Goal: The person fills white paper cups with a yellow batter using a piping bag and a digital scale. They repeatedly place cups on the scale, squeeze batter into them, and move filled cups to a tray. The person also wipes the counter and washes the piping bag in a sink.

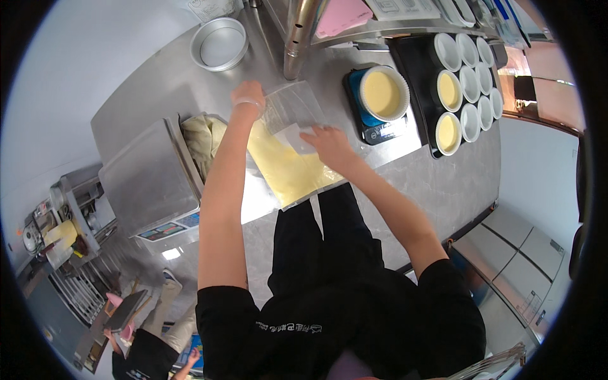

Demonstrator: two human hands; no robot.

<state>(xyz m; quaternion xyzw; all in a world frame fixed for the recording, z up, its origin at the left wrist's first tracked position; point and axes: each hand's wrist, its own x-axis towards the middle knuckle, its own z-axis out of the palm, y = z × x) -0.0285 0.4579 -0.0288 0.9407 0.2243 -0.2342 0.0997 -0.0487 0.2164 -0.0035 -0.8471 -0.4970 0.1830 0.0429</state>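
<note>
A clear plastic bag with a flattened yellow mass inside lies on the steel table. Its lower edge reaches the table's front edge. My left hand is closed at the bag's upper left corner, its fingers partly hidden; a clear band circles the wrist. My right hand holds a white, flat scraper against the bag, over the upper part of the yellow mass. Right of the bag, a white fluted cup of pale yellow filling rests on a small digital scale.
A black tray at the right bears several white cups, two with yellow filling. A round metal pan stands at the back left, near a steel post. A cloth lies beside a larger scale. Another person is at lower left.
</note>
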